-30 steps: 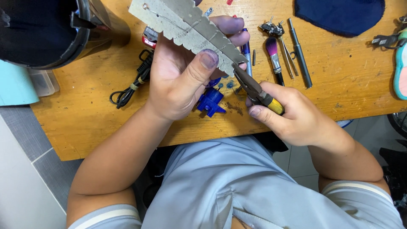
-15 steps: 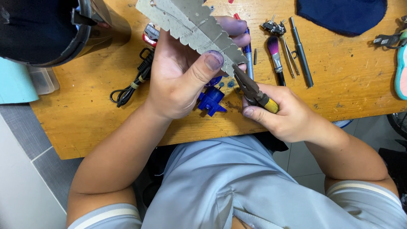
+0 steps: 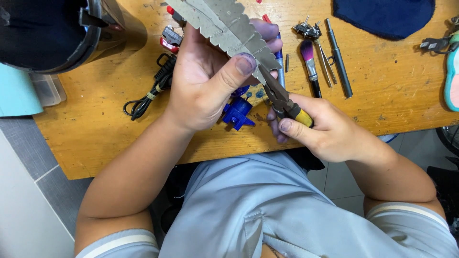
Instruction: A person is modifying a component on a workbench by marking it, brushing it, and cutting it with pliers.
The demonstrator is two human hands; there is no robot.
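Head view: my left hand (image 3: 205,91) clamps the grey toothed metal strip (image 3: 224,28) between thumb and fingers above the wooden table (image 3: 392,91), while my right hand (image 3: 325,131) is closed around yellow-handled pliers (image 3: 282,100), whose tip meets the strip's lower end.

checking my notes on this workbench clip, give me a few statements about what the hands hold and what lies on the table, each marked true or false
1. The left hand holds a grey strip with scalloped edges, thumb pressed on it. True.
2. The right hand holds a paintbrush. False: it grips yellow-handled pliers, whose tip meets the strip's lower end.
3. A small blue plastic part lies on the wooden table under the hands. True.
4. The pink-tipped brush is held in the left hand. False: it lies on the table, beside a dark slim tool.
5. A coiled black cable lies to the right of the right hand. False: it lies left of the left hand.
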